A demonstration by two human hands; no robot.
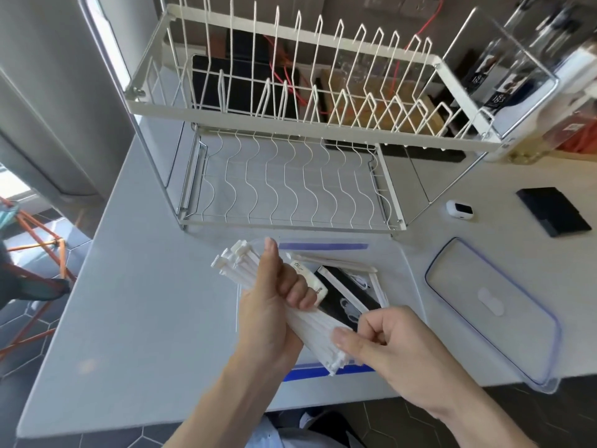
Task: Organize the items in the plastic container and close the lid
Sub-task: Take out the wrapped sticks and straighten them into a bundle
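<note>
Gripping a thick bundle of white paper-wrapped sticks (310, 321), the left hand (274, 305) has its fingers curled tight round the middle, thumb stretched up along the side. Flat squared ends fan out past the thumb at the top, and the other end pokes out low, over a blue latch. The right hand (394, 347) comes in at that lower end, thumb pressed on the wrappers, fingers bent in behind; whether they pinch the bundle, I cannot tell. All this hangs just above the clear plastic container (323, 246), a rectangular tub with blue latches on the pale smooth counter (145, 286). Inside lie glossy black packets (347, 294) and slim paper-sleeved sticks, loose and crossing. The lid (458, 279), clear with a blue seal line and rounded corners, lies flat on the counter to the right, apart from the tub. Behind stands a white wire dish rack (290, 101), two tiers, wavy wires below.
</note>
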